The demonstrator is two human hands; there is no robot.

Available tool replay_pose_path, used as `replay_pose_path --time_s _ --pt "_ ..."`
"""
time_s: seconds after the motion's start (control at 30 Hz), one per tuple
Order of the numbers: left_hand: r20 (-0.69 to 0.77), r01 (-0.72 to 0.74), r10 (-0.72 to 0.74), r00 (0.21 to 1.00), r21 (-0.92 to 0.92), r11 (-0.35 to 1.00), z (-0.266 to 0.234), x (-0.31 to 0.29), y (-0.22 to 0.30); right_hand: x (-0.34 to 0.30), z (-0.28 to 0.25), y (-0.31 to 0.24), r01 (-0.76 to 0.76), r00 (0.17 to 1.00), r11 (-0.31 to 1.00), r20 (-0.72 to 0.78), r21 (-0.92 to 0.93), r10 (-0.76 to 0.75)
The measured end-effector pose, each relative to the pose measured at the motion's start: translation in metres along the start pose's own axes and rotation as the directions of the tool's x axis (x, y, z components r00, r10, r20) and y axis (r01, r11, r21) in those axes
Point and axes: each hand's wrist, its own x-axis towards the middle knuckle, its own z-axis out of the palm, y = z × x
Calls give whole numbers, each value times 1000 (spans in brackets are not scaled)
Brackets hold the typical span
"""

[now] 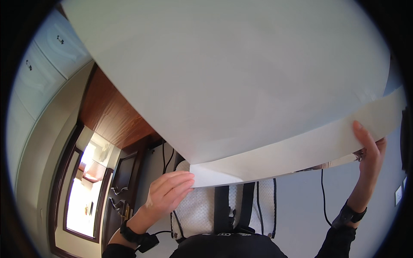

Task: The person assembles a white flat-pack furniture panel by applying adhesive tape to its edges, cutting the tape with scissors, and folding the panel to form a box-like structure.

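Note:
A large white paper sheet fills most of the upper and middle view. Along its near edge runs a paler strip that looks folded up or turned over. At the strip's left end, my left hand pinches the corner, fingers on top and the thumb hidden. Toward the right end, my right hand grips the strip with its thumb on top and its other fingers underneath. A bit of dark and brown shiny surface shows under the strip beside my right hand. Both wrists wear black bands.
A brown wooden surface lies left of the sheet. White cabinets stand at the far left, near a dark-framed doorway. Black cables hang by both wrists. A wall socket is at the right.

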Motion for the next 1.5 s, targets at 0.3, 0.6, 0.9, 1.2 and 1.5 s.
replay_pose_path --time_s 0.3,0.6,0.9,1.2,1.5 --pt "-18 -28 27 999 -60 998 1 5 -7 2 -1 4 -101 990 995 98 15 99" --pt "-15 42 -44 999 -148 988 -2 17 -12 -4 7 28 -212 967 975 127 -65 219" --pt "54 10 0 999 -176 984 -14 27 -29 -9 16 24 -211 975 977 60 -44 213" --pt "227 -136 137 964 -19 991 -35 34 -16 -9 14 34 -166 984 985 51 -41 168" --pt "257 -273 268 928 -19 962 -34 52 -25 -13 19 64 309 941 924 -68 -224 -331"
